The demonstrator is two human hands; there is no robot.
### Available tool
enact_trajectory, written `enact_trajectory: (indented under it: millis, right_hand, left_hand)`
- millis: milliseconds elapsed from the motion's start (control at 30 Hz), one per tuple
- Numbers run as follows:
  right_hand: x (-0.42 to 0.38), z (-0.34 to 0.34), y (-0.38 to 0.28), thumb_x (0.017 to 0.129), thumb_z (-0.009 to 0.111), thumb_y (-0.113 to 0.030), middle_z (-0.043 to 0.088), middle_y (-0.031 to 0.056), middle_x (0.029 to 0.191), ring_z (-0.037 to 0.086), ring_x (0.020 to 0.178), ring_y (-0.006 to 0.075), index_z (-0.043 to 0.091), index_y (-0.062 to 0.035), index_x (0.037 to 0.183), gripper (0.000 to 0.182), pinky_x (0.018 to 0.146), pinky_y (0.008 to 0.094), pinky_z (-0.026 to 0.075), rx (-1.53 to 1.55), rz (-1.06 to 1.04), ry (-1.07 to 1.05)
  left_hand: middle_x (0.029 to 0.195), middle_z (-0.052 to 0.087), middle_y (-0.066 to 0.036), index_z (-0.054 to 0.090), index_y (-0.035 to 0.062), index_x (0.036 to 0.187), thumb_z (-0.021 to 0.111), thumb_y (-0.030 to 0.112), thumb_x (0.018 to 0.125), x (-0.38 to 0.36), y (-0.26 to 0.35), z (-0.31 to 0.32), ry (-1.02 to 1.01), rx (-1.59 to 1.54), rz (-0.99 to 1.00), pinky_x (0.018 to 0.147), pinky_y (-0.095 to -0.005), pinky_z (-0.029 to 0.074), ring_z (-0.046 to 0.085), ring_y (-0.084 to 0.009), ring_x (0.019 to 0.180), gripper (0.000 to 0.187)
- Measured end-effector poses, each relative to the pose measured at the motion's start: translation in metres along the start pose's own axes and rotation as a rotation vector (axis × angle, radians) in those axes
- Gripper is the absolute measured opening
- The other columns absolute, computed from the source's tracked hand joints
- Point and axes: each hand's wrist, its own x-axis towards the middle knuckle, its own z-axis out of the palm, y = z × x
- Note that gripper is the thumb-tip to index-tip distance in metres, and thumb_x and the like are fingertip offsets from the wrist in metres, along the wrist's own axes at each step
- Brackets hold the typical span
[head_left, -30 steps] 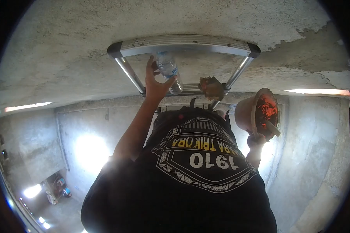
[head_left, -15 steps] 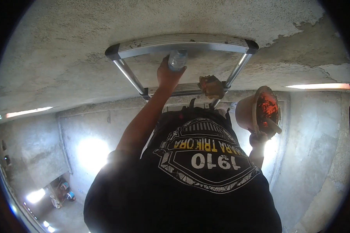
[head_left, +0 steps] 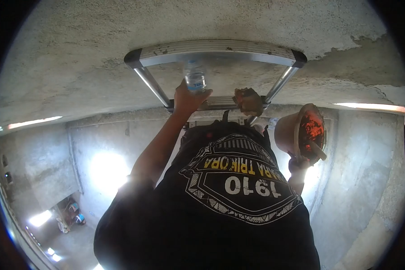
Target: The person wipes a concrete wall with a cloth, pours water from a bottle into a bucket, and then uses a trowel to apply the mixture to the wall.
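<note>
Your left grip [head_left: 188, 100] is closed around the lower part of a clear bottle [head_left: 195, 74], fingers on one side and thumb on the other. Your right grip [head_left: 297, 165], dark in shadow, holds a bucket [head_left: 287, 135] near its rim; the bucket tips on its side, bright orange-red showing in its mouth, with a stick-like piece [head_left: 318, 153] jutting past the edge. The bottle appears within the metal ladder frame: the top step [head_left: 220, 51] crosses just above it, and you cannot tell whether they touch. A brown, crusted object [head_left: 247, 101] sits between your two hands, overlapping the lower step [head_left: 216, 102]. Rough grey wall [head_left: 166, 22] lies beyond the ladder.

Half a second ago the bottle showed nearly end-on, higher in your fingers; now its side and blue label show, and your left grip sits lower. The bucket has barely shifted.
</note>
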Motion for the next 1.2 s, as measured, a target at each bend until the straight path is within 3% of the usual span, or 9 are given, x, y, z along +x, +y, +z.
enact_trajectory:
  millis: [67, 133, 233, 467, 533, 933, 1067, 1167, 1200]
  right_hand:
    - [0.002, 0.004, -0.002, 0.085, 0.040, -0.012, 0.061, 0.0191, 0.105, 0.065, 0.092, 0.0310, 0.051, 0.0060, 0.109, 0.032, 0.062, 0.0301, 0.056, 0.025, 0.016, -0.008]
    - [0.001, 0.010, -0.007, 0.085, 0.039, -0.013, 0.061, 0.0182, 0.108, 0.065, 0.092, 0.0321, 0.051, 0.0036, 0.111, 0.033, 0.059, 0.0285, 0.054, 0.497, 0.260, 0.055]
    - [0.005, 0.012, -0.015, 0.084, 0.041, -0.013, 0.062, 0.0180, 0.105, 0.065, 0.091, 0.0317, 0.052, 0.0032, 0.109, 0.032, 0.059, 0.0291, 0.054, 0.514, 0.278, 0.041]
    - [0.011, 0.012, -0.031, 0.081, 0.046, -0.011, 0.063, 0.0174, 0.097, 0.066, 0.085, 0.0306, 0.057, 0.0018, 0.103, 0.028, 0.060, 0.0312, 0.054, 0.570, 0.339, 0.019]
    - [0.013, 0.013, -0.035, 0.079, 0.047, -0.011, 0.064, 0.0172, 0.095, 0.066, 0.083, 0.0303, 0.058, 0.0014, 0.101, 0.027, 0.060, 0.0318, 0.054, 0.589, 0.355, 0.015]
    - [0.010, 0.011, -0.046, 0.073, 0.055, -0.009, 0.066, 0.0161, 0.080, 0.067, 0.074, 0.0284, 0.067, -0.0009, 0.091, 0.022, 0.061, 0.0355, 0.054, 0.712, 0.460, 0.029]
    - [0.006, 0.007, -0.047, 0.071, 0.058, -0.008, 0.067, 0.0157, 0.075, 0.068, 0.071, 0.0278, 0.070, -0.0017, 0.087, 0.021, 0.061, 0.0367, 0.054, 0.751, 0.498, 0.042]
    - [0.005, 0.005, -0.030, 0.070, 0.060, -0.007, 0.067, 0.0156, 0.073, 0.068, 0.069, 0.0275, 0.071, -0.0021, 0.085, 0.020, 0.061, 0.0373, 0.054, 0.770, 0.522, 0.048]
    - [0.006, 0.004, -0.015, 0.077, 0.050, -0.011, 0.065, 0.0154, 0.088, 0.066, 0.081, 0.0306, 0.062, -0.0024, 0.098, 0.026, 0.059, 0.0331, 0.053, 0.344, 0.254, -0.022]
  left_hand:
    - [0.090, 0.070, -0.013, 0.058, -0.0011, 0.107, 0.087, 0.028, 0.063, -0.001, -0.008, -0.005, 0.013, -0.019, -0.046, 0.075, -0.0346, 0.054, 0.069, -0.0227, 0.083, 0.060]
    - [0.097, 0.069, -0.015, 0.054, -0.0009, 0.113, 0.087, 0.028, 0.063, -0.004, -0.011, -0.012, 0.027, -0.105, -0.067, 0.079, -0.0356, 0.054, 0.069, -0.0242, 0.088, 0.067]
    - [0.097, 0.069, -0.016, 0.052, 0.0011, 0.113, 0.087, 0.030, 0.060, -0.007, -0.013, -0.009, 0.073, -0.055, -0.012, 0.080, -0.0407, 0.053, 0.068, -0.0297, 0.091, 0.070]
    - [0.104, 0.067, -0.019, 0.046, 0.0012, 0.121, 0.088, 0.031, 0.059, -0.012, -0.011, -0.003, 0.066, -0.046, -0.001, 0.082, -0.0409, 0.052, 0.066, -0.0308, 0.097, 0.081]
    - [0.108, 0.065, -0.019, 0.042, 0.0014, 0.127, 0.089, 0.031, 0.058, -0.012, -0.012, -0.001, 0.123, -0.064, 0.123, 0.085, -0.0405, 0.052, 0.065, -0.0307, 0.101, 0.089]
    - [0.110, 0.063, -0.018, 0.038, 0.0005, 0.132, 0.090, 0.031, 0.054, -0.011, -0.016, 0.005, 0.075, -0.034, 0.110, 0.091, -0.0419, 0.047, 0.063, -0.0288, 0.103, 0.098]
    - [0.111, 0.063, -0.017, 0.039, 0.0008, 0.131, 0.087, 0.030, 0.060, -0.014, -0.014, 0.002, 0.107, -0.063, 0.179, 0.088, -0.0414, 0.047, 0.062, -0.0277, 0.102, 0.090]
    - [0.108, 0.063, -0.013, 0.044, 0.0009, 0.128, 0.079, 0.026, 0.071, -0.016, -0.030, -0.003, 0.234, -0.192, 0.215, 0.083, -0.0398, 0.047, 0.062, -0.0262, 0.095, 0.071]
    - [0.108, 0.063, -0.012, 0.047, 0.0014, 0.125, 0.075, 0.024, 0.076, -0.017, -0.035, -0.005, 0.295, -0.294, 0.238, 0.080, -0.0378, 0.047, 0.061, -0.0247, 0.094, 0.061]
